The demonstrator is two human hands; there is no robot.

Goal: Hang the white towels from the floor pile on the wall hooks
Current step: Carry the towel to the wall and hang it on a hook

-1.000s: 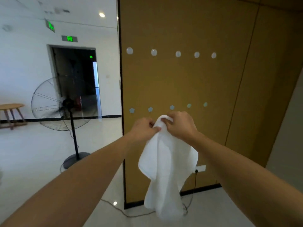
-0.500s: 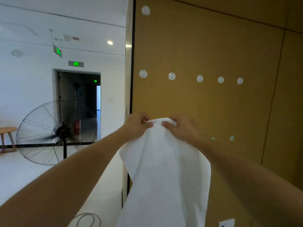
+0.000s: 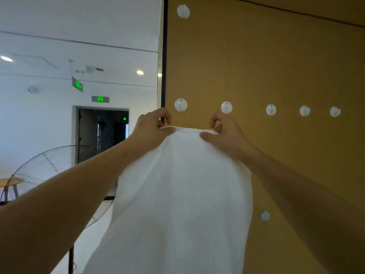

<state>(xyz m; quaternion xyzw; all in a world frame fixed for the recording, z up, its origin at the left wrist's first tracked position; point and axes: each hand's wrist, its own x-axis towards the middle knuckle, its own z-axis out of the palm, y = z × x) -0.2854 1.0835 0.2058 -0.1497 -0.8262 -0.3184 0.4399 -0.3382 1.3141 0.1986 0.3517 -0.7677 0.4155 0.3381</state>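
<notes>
Brown wall panel (image 3: 276, 66): fills the right side, dark vertical edge at its left. White towel (image 3: 177, 194): hangs in front of the panel, top edge stretched just below the hook row. Floor fan (image 3: 49, 175): lower left, behind. Left hand (image 3: 152, 129): pinches the towel's top edge. Right hand (image 3: 225, 135): pinches the same edge. Round wall hooks, first (image 3: 180, 105) and second (image 3: 226, 107): bare, just above the hands.
</notes>
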